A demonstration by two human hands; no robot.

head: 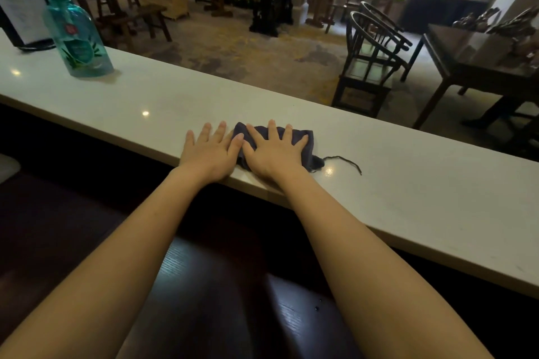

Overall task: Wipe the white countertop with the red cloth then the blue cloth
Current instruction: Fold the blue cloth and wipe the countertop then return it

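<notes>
The blue cloth [297, 146] lies bunched up on the white countertop [408, 183], close to the near edge. It looks dark, almost grey-blue. A loose thread [345, 162] trails out from its right end and curls across the counter. The right hand [274, 151] lies flat on top of the cloth, palm down, with all its fingers spread wide and straight. It is pressing on the cloth, not wrapped around it. The cloth sticks out past the fingertips and past the right side of the hand. The left hand [211, 148] is flat too, palm down and fingers spread. It rests mostly on the bare counter, just to the left of the cloth. Its thumb lies on the left edge of the cloth, right next to the thumb of the other hand. Both bare arms reach in from the bottom of the view. Far off to the left on the same counter stands a see-through teal pump bottle [77, 38], well apart from the hands. Behind it is a stand with a paper sign [19, 3]. Past the counter is a room with dark wooden chairs [370, 64] and a table [478, 64].
</notes>
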